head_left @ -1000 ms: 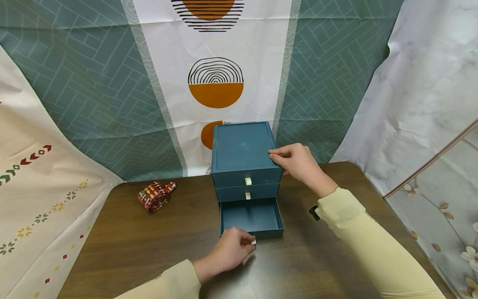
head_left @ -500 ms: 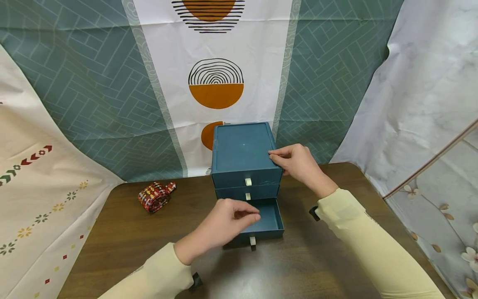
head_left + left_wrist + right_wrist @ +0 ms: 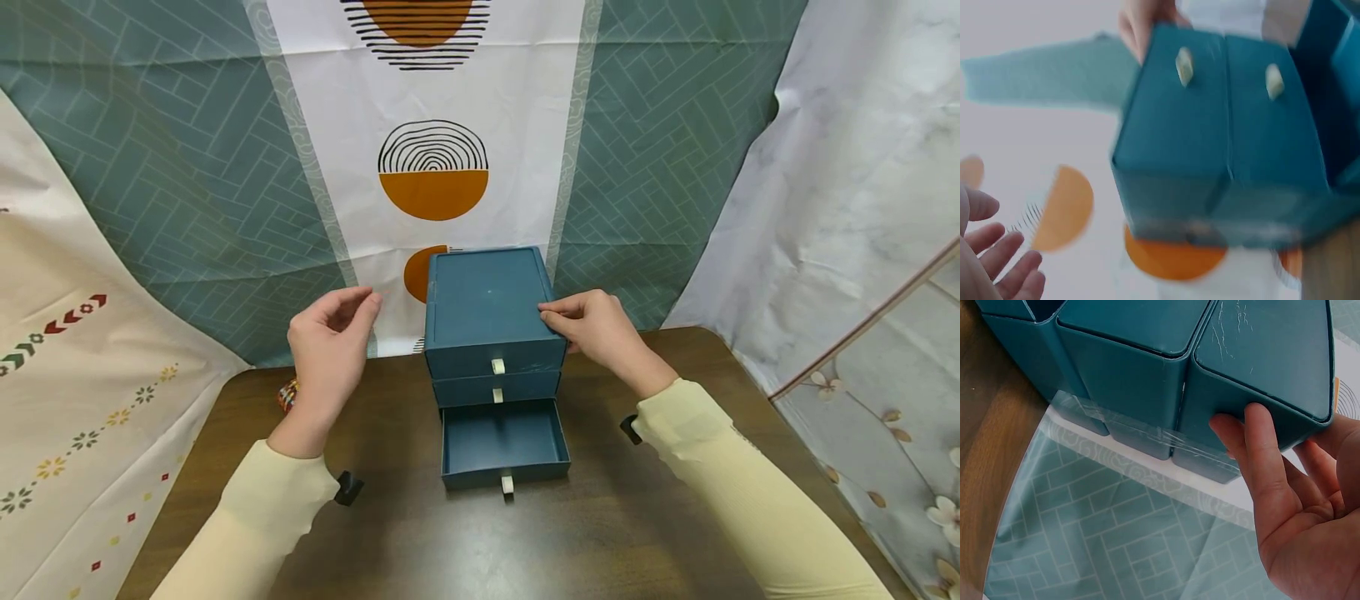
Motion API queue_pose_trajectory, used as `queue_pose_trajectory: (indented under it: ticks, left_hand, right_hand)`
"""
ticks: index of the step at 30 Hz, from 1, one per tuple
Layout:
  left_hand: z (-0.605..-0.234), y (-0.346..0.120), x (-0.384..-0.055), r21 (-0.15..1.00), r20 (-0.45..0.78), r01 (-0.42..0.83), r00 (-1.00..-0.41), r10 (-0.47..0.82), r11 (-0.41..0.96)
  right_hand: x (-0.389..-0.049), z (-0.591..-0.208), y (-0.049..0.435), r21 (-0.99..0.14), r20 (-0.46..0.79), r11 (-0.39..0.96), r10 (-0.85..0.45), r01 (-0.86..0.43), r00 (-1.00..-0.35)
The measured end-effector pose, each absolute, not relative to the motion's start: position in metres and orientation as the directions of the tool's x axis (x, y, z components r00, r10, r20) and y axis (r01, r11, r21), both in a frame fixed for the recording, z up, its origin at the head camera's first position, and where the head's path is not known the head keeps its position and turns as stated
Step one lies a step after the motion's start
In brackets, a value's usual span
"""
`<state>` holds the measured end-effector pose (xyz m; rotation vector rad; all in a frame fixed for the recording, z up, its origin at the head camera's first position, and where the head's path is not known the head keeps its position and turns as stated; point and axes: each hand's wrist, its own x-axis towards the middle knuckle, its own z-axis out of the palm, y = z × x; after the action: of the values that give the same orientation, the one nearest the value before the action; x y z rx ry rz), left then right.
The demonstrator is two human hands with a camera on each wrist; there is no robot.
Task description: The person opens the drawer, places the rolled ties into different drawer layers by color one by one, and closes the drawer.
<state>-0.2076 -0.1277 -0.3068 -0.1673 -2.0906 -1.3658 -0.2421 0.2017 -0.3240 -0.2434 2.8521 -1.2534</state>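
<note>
A small dark teal cabinet (image 3: 491,298) with three drawers stands near the back of the table. Its bottom drawer (image 3: 472,480) is pulled out and has nothing in it; the upper two are closed. My right hand (image 3: 600,329) holds the cabinet's upper right edge, fingers against the side wall (image 3: 1219,434). Off to the left, my left hand (image 3: 332,346) is raised in the air with loosely bent fingers and nothing in them. Behind that wrist, a rolled strip of red and yellow checked cloth (image 3: 287,395) is mostly hidden.
The brown wooden table (image 3: 600,533) carries the cabinet and the cloth roll. A patterned curtain (image 3: 637,150) hangs right behind the cabinet, and more fabric closes off both sides. A pale tab handle (image 3: 507,483) sticks out from the bottom drawer's front.
My left hand has let go of the bottom drawer's handle and moved up and left, now in front of the cloth roll. My right hand and the drawer have stayed put.
</note>
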Motion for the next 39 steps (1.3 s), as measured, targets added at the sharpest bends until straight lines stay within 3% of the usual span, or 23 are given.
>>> queue_pose_trajectory:
  ticks: [8, 17, 24, 30, 35, 39]
  left_hand:
    - [-0.346, -0.173, -0.247, 0.821, 0.394, 0.167, -0.857, -0.331, 0.546]
    - [-0.384, -0.213, -0.263, 0.81, 0.186, -0.084, -0.902, -0.39, 0.581]
    - [-0.401, -0.233, -0.265, 0.738, 0.041, -0.25, -0.91, -0.413, 0.626]
    - [-0.423, -0.246, -0.265, 0.578, -0.166, -0.44, -0.888, -0.43, 0.687]
    - [-0.444, -0.259, -0.263, 0.538, -0.267, -0.483, -0.875, -0.404, 0.691]
    - [-0.457, -0.269, -0.266, 0.575, -0.26, -0.407, -0.913, -0.313, 0.71]
  right_hand:
    - [-0.242, -0.325, 0.204, -0.732, 0.05, 0.668, -0.145, -0.135, -0.988]
    - [-0.243, -0.325, 0.204, -0.736, 0.055, 0.664, -0.141, -0.135, -0.989]
    - [-0.243, -0.324, 0.204, -0.736, 0.065, 0.661, -0.147, -0.147, -0.987]
    - [-0.243, -0.325, 0.203, -0.736, 0.061, 0.661, -0.148, -0.145, -0.987]
    - [-0.243, -0.325, 0.202, -0.738, 0.059, 0.66, -0.149, -0.144, -0.987]
    - [-0.244, -0.326, 0.202, -0.738, 0.06, 0.659, -0.152, -0.146, -0.987]
